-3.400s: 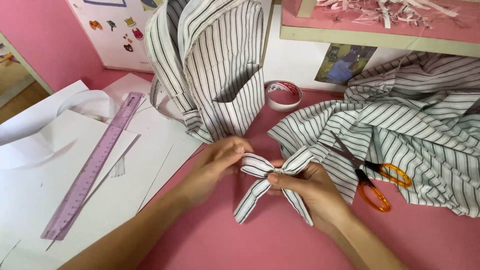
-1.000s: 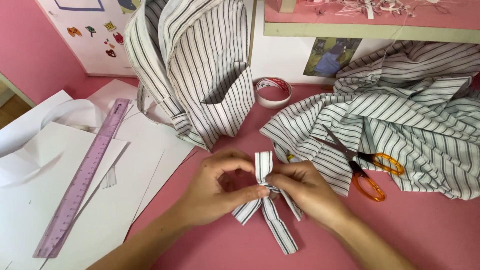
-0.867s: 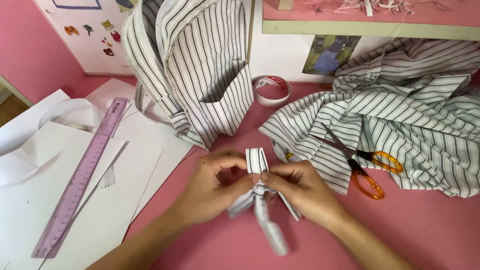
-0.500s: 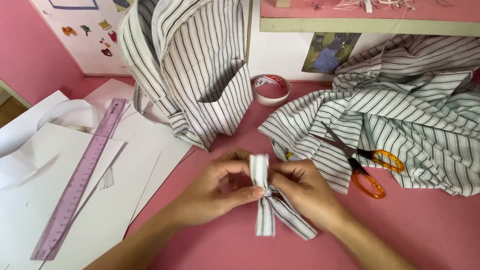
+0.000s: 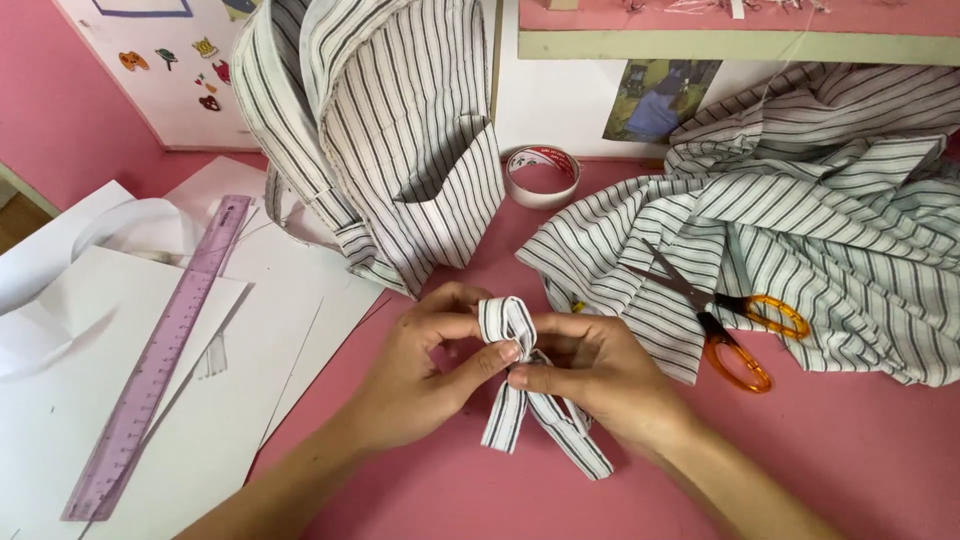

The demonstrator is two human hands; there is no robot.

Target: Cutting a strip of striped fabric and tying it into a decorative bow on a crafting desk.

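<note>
Together, the left hand [image 5: 425, 385] and right hand [image 5: 600, 385] pinch a striped fabric bow [image 5: 520, 385], fingers closed on its knot. Orange-handled scissors [image 5: 725, 325] lie right of the bow, on striped cloth [image 5: 800, 230].

A home sewing and craft table

You are at a pink tabletop [image 5: 860, 450] strewn with striped cloth [image 5: 800, 220], orange-handled scissors [image 5: 725, 320], a purple ruler [image 5: 165, 360], a tape roll [image 5: 541, 172] and white paper sheets [image 5: 60, 400]; a sticker-decorated board [image 5: 150, 80] leans behind, suggesting a hobby corner at home.
</note>
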